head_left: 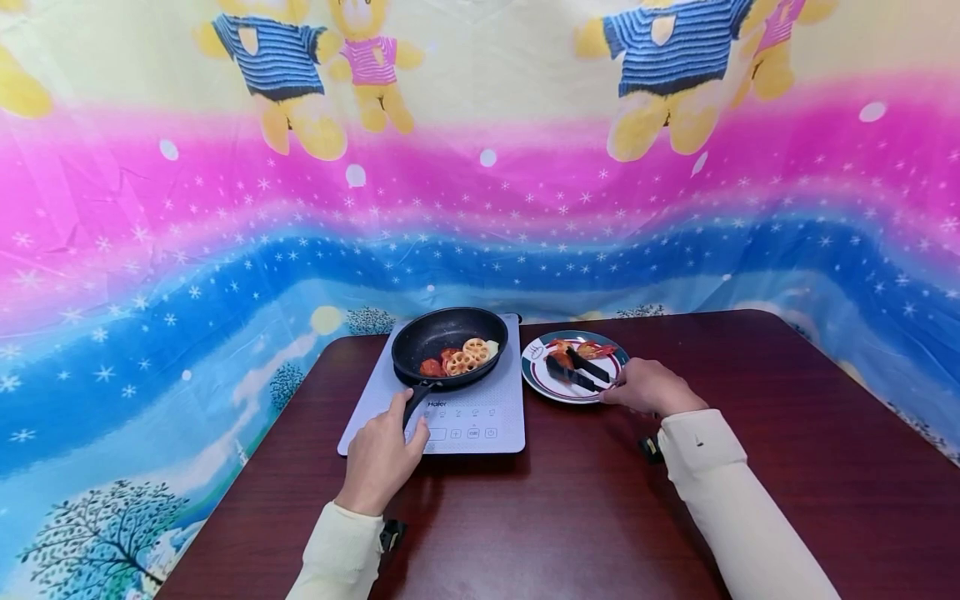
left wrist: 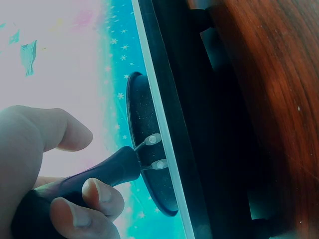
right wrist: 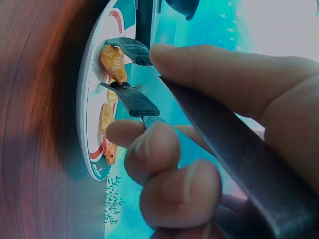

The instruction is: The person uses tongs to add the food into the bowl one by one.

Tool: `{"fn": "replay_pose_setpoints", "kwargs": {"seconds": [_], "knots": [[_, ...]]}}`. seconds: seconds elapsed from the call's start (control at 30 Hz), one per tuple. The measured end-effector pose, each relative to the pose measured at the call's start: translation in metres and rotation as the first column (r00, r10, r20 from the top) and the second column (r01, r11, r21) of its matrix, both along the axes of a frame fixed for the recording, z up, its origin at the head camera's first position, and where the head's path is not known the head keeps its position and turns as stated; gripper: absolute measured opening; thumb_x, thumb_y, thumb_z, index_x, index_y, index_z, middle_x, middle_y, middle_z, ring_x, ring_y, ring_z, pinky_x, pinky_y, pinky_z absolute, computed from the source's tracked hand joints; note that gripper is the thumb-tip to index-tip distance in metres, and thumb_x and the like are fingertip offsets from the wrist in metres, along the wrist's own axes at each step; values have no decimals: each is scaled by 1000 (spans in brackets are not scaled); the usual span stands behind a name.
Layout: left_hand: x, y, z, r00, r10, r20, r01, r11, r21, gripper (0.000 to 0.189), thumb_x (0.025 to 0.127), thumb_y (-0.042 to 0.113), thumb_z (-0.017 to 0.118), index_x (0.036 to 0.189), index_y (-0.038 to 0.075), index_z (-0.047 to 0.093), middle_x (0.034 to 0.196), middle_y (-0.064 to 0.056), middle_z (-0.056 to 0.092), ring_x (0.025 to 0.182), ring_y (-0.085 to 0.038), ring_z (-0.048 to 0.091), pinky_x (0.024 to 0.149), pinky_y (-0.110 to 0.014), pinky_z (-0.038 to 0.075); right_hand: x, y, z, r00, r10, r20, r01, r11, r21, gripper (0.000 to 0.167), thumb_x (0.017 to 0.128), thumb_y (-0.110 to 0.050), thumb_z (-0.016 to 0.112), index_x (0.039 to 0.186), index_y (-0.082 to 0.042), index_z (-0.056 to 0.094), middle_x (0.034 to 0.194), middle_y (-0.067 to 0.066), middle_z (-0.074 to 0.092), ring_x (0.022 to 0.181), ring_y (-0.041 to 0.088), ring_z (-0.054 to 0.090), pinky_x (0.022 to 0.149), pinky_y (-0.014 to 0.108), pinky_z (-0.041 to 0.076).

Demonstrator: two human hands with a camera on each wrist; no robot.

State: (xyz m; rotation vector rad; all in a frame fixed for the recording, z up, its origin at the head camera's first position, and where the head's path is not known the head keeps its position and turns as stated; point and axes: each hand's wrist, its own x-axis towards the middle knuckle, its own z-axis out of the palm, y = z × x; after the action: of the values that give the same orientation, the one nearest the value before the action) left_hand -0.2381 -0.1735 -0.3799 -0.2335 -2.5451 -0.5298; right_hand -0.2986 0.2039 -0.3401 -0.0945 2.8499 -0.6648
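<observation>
My left hand (head_left: 381, 457) grips the black handle (head_left: 417, 402) of a frying pan (head_left: 427, 329), which sits on a white induction cooktop (head_left: 360, 417). Inside the pan, toward its near right, are lotus root slices (head_left: 461, 360) and reddish-brown pieces (head_left: 431, 367). My right hand (head_left: 651, 387) holds black-tipped tongs (head_left: 573, 375) over a round plate (head_left: 534, 379) with a green and red rim. On the plate lie orange-red shrimp-like pieces (head_left: 596, 348). In the right wrist view the parted tong tips (right wrist: 134, 102) are right at one orange piece (right wrist: 113, 62).
The cooktop and plate stand side by side at the far side of a dark red wooden table (head_left: 570, 517). Behind them hangs a patterned cloth (head_left: 480, 225) with bears and snowflakes. Touch buttons (head_left: 473, 433) line the cooktop's near edge.
</observation>
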Motion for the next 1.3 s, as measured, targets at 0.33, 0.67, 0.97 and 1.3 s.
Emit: {"fn": "replay_pose_setpoints", "kwargs": {"seconds": [0.33,0.67,0.97,1.3], "knots": [[0,0,0,1000,-2,5,2,1000,-1,47,89,28,65,132,9,56,50,3,42,42,-12,37,41,-30,30,-2,1,1,998,1,-63,1,999,32,35,88,-39,66,99,-8,75,68,6,55,68,20,49,52,33,39],[0,0,0,1000,-1,15,1,1000,2,47,89,28,65,132,9,56,51,4,43,42,-12,38,42,-30,30,-1,3,1,998,-5,-64,4,1000,-6,36,89,-40,65,97,-7,77,63,4,53,64,19,47,51,30,37],[0,1,1,1000,6,30,-7,1000,7,48,89,29,65,132,10,56,51,3,42,43,-13,38,42,-30,30,2,4,4,998,-30,-49,27,998,-57,42,90,-39,64,109,-2,73,69,11,61,61,18,53,53,30,41],[1,0,1,1000,4,17,-4,1000,3,47,89,28,64,132,10,56,50,4,42,42,-12,38,42,-30,30,1,6,7,998,-28,-63,23,997,-70,41,91,-42,62,104,-5,74,62,9,58,57,18,51,52,31,39]]}}
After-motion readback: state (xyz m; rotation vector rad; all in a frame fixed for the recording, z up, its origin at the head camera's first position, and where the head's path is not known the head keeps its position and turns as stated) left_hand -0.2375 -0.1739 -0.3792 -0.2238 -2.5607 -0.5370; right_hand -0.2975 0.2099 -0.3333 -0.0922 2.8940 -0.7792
